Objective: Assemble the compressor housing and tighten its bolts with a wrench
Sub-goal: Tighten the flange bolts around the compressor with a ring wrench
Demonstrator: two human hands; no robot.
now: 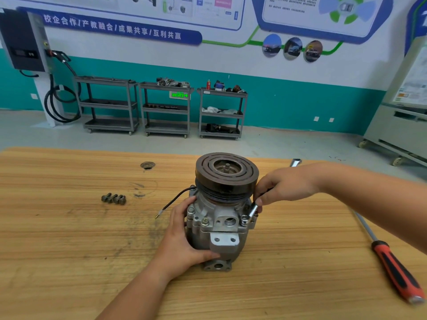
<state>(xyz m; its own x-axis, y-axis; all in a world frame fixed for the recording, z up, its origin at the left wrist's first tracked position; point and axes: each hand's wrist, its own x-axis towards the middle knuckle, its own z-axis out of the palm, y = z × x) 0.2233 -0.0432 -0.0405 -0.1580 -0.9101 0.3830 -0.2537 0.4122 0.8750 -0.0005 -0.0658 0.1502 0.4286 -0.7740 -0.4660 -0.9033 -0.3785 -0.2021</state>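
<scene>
Left grip [184, 239] clasps the compressor [221, 227] upright on the desk [69, 250], evidently to steady it, while right grip [286, 188] pinches the wrench [253, 210] on its right-hand bolt [244, 221].

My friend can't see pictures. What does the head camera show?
A person's left hand holds a metal compressor upright on a wooden table while the right hand holds a small wrench against it. Three loose bolts lie to its left, a red-handled screwdriver to its right.
</scene>
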